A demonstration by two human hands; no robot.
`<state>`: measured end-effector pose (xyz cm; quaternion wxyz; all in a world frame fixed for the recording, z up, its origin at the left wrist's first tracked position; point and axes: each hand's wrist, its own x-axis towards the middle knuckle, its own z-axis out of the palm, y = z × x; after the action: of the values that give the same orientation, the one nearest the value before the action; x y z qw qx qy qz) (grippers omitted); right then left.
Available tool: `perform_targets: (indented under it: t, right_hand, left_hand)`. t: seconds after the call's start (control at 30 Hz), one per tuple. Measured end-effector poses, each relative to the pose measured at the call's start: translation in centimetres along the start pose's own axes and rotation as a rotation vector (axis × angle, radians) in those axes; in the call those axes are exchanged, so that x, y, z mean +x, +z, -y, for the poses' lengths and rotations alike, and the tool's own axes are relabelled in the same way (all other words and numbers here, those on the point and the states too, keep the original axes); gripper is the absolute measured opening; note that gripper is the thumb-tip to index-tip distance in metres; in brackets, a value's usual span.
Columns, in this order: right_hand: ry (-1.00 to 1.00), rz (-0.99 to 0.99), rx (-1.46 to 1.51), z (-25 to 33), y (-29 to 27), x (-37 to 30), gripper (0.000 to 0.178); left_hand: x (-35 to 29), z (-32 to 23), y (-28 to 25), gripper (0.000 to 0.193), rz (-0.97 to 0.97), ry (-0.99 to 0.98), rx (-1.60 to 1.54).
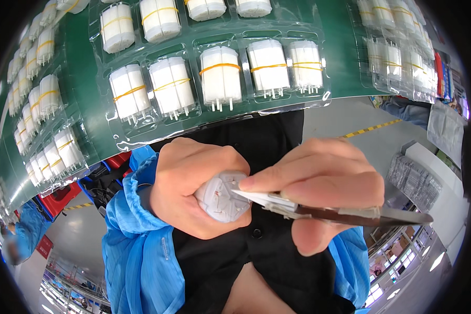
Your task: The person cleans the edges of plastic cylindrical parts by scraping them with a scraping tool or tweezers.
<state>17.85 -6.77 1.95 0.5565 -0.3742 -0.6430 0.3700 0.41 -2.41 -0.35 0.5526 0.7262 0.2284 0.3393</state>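
Green worktop [83, 68]: the largest element, carrying the clear tray [269, 106] that serves here as landmark. The tray's front row seats 5 white bundles [220, 83], each in its own recess.

Right hand [332, 183]: beyond the tray's front edge, toward its right end; thumb and fingers close in a pinch on a slim tool [371, 216]. Left hand [186, 178]: beyond the same edge, left of the tray's middle; its fingers curl tightly round a white cylinder [222, 199].

Slim tool: in front of the tray, dark grey behind and pale at its tapering tip, which overlaps the cylinder's end; its exact kind, and whether the tip touches, cannot be told.

White cylinder: in front of the tray and off it, end face exposed. It is probably light enough for 1 hand, stiff-walled, smooth and rather slippery. The sound hold is an even wrap round its side, leaving the end free; details on that face are probably the fragile part.

Elastic bands [220, 66]: 1 round each front-row bundle in the tray, suggesting separate lengths that could slide.

Prongs [218, 104]: the smallest parts, projecting toward the tray's front edge; thin, likely easily bent, and poor places to grip.
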Motion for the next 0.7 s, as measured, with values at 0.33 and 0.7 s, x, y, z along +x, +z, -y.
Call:
perform_targets:
  t: [0.33,0.7]
  right_hand:
    - [-0.082,-0.116,-0.021,-0.5,0.7,-0.2,0.040]
    - [-0.201,0.026,0.099,-1.1,1.0,0.2,0.040]
  left_hand:
    - [-0.3,0.5,-0.2,0.025,0.047,-0.032,-0.047]
    - [-0.1,0.7,-0.4,0.030,0.146,-0.018,-0.076]
